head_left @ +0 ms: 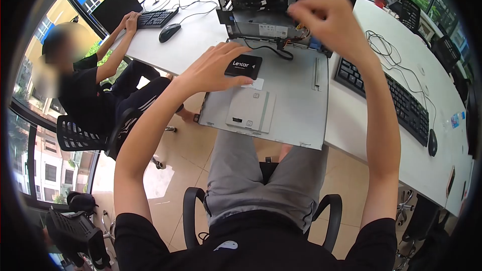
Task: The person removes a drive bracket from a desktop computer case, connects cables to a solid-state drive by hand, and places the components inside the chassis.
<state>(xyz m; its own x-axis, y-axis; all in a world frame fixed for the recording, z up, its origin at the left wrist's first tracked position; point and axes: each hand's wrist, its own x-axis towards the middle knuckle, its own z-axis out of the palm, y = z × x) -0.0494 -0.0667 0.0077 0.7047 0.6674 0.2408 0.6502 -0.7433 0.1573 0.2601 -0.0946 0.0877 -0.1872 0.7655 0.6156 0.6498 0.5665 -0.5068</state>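
A black Lexar solid-state drive (243, 65) lies over the grey metal side panel (296, 105) of an opened computer case (261, 17). My left hand (213, 68) grips the drive from its left, with fingers at the top edge and thumb at the lower edge. My right hand (329, 20) is raised before the case's inside, its fingers curled into a pinch near coloured wires (301, 32). Whatever might sit in that pinch is hidden. A black cable (273, 50) with a connector loops from the case onto the panel, right of the drive.
To the right are a black keyboard (406, 105), a mouse (433, 143) and loose cables (386, 52). A person (83, 85) sits at the left, hands on another keyboard (158, 18), beside a mouse (169, 32) and a monitor (116, 7). The panel's front edge overhangs my lap.
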